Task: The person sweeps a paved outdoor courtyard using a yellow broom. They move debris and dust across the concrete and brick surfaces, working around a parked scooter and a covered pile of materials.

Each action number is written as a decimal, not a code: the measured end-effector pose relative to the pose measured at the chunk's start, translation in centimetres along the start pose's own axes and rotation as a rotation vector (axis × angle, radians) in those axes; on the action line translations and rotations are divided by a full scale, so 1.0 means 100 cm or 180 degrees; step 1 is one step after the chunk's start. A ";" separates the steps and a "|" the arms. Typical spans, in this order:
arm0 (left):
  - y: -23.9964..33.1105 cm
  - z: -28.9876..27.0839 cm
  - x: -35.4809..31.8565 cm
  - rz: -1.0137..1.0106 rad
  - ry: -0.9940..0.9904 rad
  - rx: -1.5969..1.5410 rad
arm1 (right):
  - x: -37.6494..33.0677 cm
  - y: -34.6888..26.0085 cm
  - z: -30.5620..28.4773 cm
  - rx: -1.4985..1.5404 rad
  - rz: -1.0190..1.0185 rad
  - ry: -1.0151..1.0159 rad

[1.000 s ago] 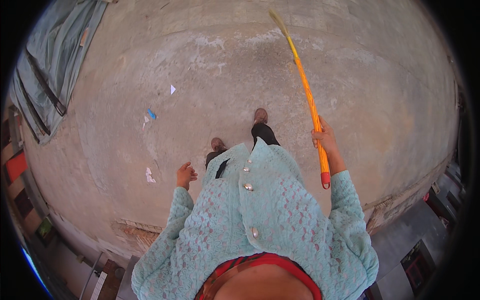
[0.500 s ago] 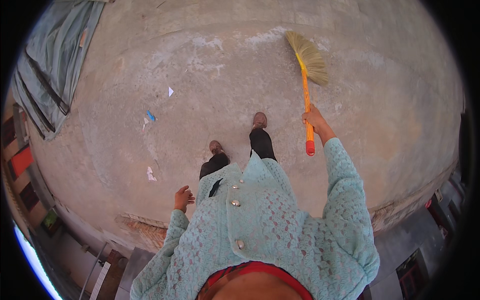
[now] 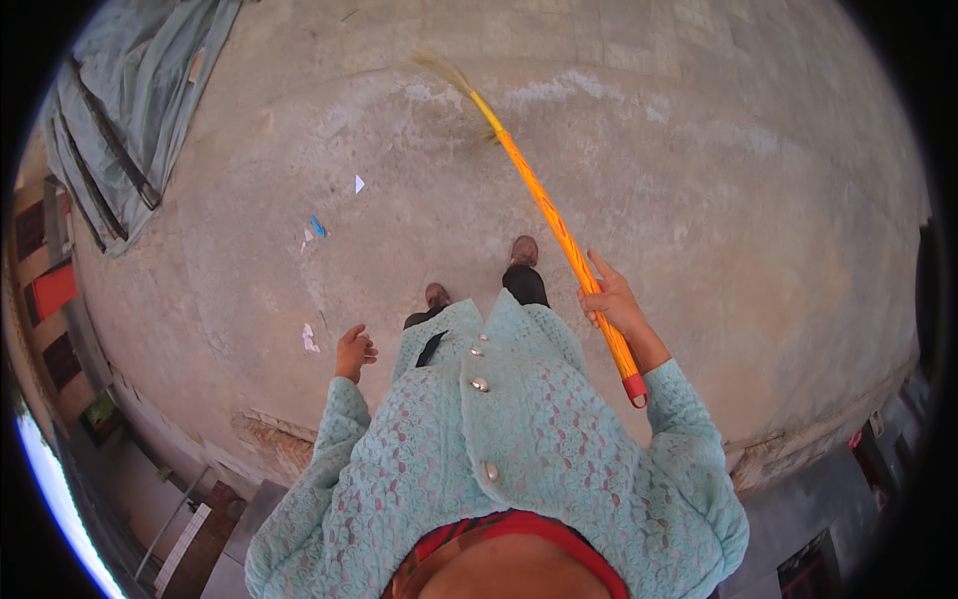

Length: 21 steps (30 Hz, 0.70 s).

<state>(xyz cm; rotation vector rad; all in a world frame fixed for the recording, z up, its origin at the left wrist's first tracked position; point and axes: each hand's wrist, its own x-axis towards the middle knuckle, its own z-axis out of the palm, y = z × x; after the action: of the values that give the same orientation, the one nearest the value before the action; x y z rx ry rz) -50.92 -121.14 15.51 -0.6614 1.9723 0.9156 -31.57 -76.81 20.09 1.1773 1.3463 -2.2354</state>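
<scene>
A broom with an orange handle [image 3: 554,222] is gripped near its red end cap by my right hand [image 3: 616,305], the index finger pointing forward along the shaft. The handle slants away to the far left, and its straw head [image 3: 441,68] is seen edge-on and blurred over the concrete. My left hand [image 3: 355,353] hangs beside my coat with nothing in it, its fingers loosely bent and apart. Scraps lie on the ground to the left: a white triangular piece [image 3: 359,184], a blue scrap [image 3: 317,227] and crumpled white paper [image 3: 310,338].
A grey-green plastic sheet [image 3: 190,75] with dark poles [image 3: 112,135] on it lies at the far left. Concrete floor [image 3: 748,250] spreads around my brown shoes [image 3: 524,251]. Brick edging [image 3: 274,439] runs behind me, with lower building parts beyond the edge.
The broom head has swung from the right over to the left, and the handle end has come nearer my body. My left hand has risen slightly and moved a little left.
</scene>
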 end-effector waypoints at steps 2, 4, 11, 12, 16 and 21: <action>-0.008 0.003 -0.005 -0.0128 0.0038 0.0000 | -0.009 -0.004 -0.020 0.0019 -0.0250 0.0300; -0.015 0.004 -0.012 -0.0219 0.0059 -0.0020 | -0.008 -0.012 -0.045 -0.0186 -0.0415 0.0663; -0.026 0.015 -0.047 -0.0330 0.0048 -0.0113 | 0.088 -0.048 -0.159 -0.0718 -0.0218 0.1485; -0.029 0.014 -0.049 -0.0341 0.0067 -0.0115 | 0.109 -0.051 -0.174 -0.0662 -0.0063 0.1414; -0.049 0.003 -0.063 -0.0462 0.0242 -0.0258 | 0.164 -0.045 -0.145 -0.0401 0.0455 0.0854; -0.076 0.004 -0.056 -0.0505 0.0354 -0.0421 | 0.171 -0.031 0.001 -0.0630 0.0413 0.0213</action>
<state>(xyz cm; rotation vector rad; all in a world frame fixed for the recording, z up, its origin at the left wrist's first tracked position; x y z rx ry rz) -42.44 -124.75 17.52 -0.9486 1.9358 0.9345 -44.22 -72.43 9.04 1.2395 1.4349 -1.9406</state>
